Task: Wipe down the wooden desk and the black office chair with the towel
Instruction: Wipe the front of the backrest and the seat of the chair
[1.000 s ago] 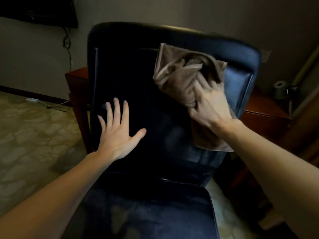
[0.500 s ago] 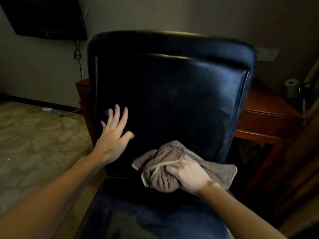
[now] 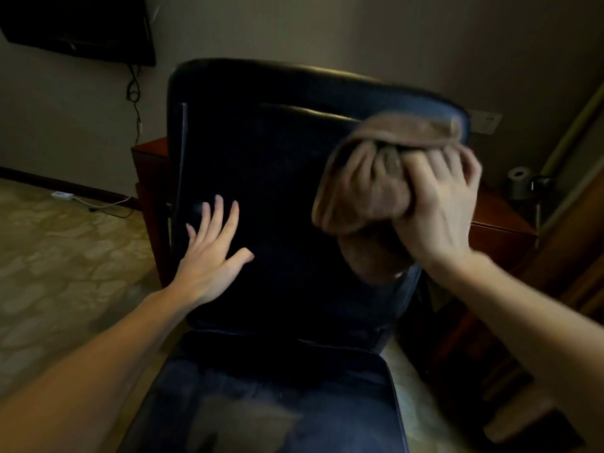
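The black office chair [image 3: 281, 191] faces me, its backrest filling the middle of the view and its seat at the bottom. My left hand [image 3: 212, 256] lies flat and spread on the backrest's lower left. My right hand [image 3: 438, 210] grips the bunched brown towel [image 3: 366, 188] and presses it against the backrest's upper right; both are motion-blurred. The wooden desk [image 3: 500, 223] stands behind the chair, showing on its right side and a little on its left.
A dark screen [image 3: 78, 24] hangs on the wall at top left with a cable running down. A white power strip [image 3: 60, 195] lies on the patterned carpet by the wall. A toilet roll [image 3: 518, 174] sits at the desk's far right, beside a wooden panel.
My right hand with the towel has swept from the backrest's bottom up to its upper right, after going down the half second before. My left hand stays on the backrest.
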`<state>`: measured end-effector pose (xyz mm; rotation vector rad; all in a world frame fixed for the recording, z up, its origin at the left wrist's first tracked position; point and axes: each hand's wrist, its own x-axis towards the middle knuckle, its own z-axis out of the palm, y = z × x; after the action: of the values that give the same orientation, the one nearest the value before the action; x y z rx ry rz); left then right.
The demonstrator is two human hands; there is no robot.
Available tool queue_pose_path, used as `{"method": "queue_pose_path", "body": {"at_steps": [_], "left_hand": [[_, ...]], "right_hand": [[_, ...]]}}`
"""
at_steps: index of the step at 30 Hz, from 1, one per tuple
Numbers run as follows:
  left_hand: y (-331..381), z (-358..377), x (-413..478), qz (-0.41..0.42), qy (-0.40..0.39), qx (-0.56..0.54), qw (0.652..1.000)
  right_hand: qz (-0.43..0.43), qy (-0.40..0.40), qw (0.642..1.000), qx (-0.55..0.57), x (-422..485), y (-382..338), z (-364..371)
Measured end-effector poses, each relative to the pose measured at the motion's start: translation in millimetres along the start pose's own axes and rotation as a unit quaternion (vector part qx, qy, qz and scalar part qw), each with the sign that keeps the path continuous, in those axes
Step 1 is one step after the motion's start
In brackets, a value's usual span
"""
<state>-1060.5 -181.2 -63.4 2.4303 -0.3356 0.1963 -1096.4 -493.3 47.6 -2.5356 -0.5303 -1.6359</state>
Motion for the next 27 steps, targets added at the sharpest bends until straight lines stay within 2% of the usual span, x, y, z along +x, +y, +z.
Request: {"method": "queue_pose_path", "body": {"at_steps": [2,5,6,9,11,13,16,18,20,21,22,23,25,27], "left_hand": [[2,0,0,-0.005,0.004,0.005,1.000],[1,2,2,-0.013,0.006,0.014,1.000],[-1,2,3,-0.013,0.003,0.013,1.000],[-7,2,4,-0.003,-0.001,0.013,1.000],[-10,5,6,-0.002,0.003,0.014,1.000],[-13,10,8,0.002,0.017,0.008,1.000],[-16,13,11,0.001,0.028,-0.008,1.000],[-17,13,11,-0.001,0.030,-0.006,1.000],[-15,12,10,-0.005,0.029,-0.001,1.000],[-12,11,9,-0.009,0.028,-0.001,1.000],[-10,10,6,-0.015,0.028,0.000,1.000],[-5,9,3,-0.017,0.029,0.005,0.999],[3,9,-2,-0.025,0.037,0.020,0.999],[14,12,-7,-0.040,0.056,0.031,0.997]], "right_hand": [[0.007,-0.045,0.998,-0.033,39,1,8],[0.011,-0.202,0.979,-0.039,55,-7,38],[0.023,-0.229,0.973,-0.020,47,-15,51],[0.058,-0.215,0.974,0.048,4,-40,78],[0.016,-0.220,0.973,0.072,-35,-54,93],[-0.039,-0.258,0.960,0.099,-84,-62,101],[-0.103,-0.329,0.931,0.123,-150,-68,100],[-0.101,-0.397,0.903,0.128,-176,-71,99],[-0.025,-0.475,0.867,0.146,-188,-74,97],[0.041,-0.501,0.848,0.169,-191,-74,93],[0.118,-0.494,0.838,0.198,-193,-72,89],[0.198,-0.452,0.841,0.221,-195,-66,83],[0.339,-0.317,0.850,0.248,-188,-48,64],[0.430,-0.187,0.842,0.267,-167,-30,37]]}}
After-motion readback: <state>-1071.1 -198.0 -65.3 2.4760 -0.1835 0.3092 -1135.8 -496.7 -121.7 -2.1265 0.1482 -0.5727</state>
